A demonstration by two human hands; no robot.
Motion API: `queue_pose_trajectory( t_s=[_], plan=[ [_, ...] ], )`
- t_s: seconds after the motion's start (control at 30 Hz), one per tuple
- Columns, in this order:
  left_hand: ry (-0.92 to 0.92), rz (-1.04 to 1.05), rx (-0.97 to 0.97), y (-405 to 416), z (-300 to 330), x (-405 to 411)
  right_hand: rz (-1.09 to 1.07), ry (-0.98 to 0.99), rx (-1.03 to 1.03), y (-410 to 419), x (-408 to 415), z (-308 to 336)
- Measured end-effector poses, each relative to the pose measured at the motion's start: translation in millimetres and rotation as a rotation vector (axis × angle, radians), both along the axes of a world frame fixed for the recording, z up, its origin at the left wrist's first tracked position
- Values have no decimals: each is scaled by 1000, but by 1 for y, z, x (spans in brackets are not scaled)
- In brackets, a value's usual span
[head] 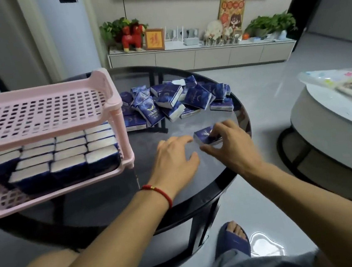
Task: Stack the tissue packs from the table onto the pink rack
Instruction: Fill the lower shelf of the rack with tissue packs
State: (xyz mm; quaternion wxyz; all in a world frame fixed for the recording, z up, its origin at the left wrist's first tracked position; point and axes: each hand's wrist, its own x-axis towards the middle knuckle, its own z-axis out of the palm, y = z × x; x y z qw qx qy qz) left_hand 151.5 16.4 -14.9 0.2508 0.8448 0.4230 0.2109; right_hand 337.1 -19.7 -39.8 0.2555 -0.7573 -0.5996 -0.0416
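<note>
One tissue pack (207, 137) lies flat on the dark table (112, 196), pinched by right hand (230, 147) across its short sides, left hand (173, 157) spread beside; likely light, soft, film-slick, so grip the edges; rack (118, 170) left
</note>
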Motion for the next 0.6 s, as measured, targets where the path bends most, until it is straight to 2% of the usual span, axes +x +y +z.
queue_pose_trajectory(
  t_s=[0.07, 0.13, 0.2, 0.23, 0.3, 0.37, 0.47, 0.6],
  plan=[
    [2, 19, -51, 5, -3, 14, 195, 103, -38, -16, -6, 7],
    [54, 20, -70, 10, -7, 23, 360, 285, -131, -24, -3, 14],
    [102, 27, -45, 13, -10, 27, 297, 481, -103, -16, 11, 11],
    [107, 31, -46, 13, -10, 28, 199, 507, -41, -4, 22, 7],
    [105, 41, -52, 14, -11, 28, -38, 391, 22, 25, 49, -3],
    [68, 71, -71, 15, -11, 23, -200, 238, -16, 52, 70, -13],
    [-44, 111, -119, 14, -7, 11, -320, 72, -155, 77, 80, -22],
    [-115, 137, -109, 11, 2, -2, -439, -1, -231, 89, 69, -17]
  ],
)
